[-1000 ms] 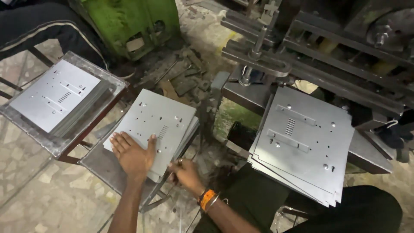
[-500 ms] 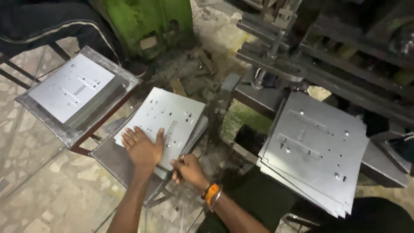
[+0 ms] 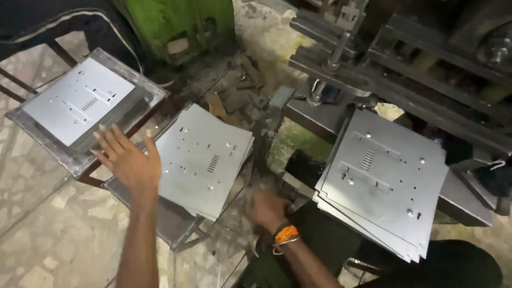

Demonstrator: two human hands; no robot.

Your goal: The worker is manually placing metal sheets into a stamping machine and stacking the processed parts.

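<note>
Left hand (image 3: 128,160) has been lifted off the middle stack of punched metal sheets (image 3: 205,160), fingers spread, nothing held, at 9 o'clock of the stack. Right hand (image 3: 266,208) is blurred at the stack's 4 o'clock; grip cannot be told. Another stack (image 3: 386,176) lies at 3 o'clock.

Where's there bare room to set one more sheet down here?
Bare room: floor below the left stand; stand rim by the left hand. Crowded: scrap between the middle stack and the press; right stack fills its ledge.
</note>
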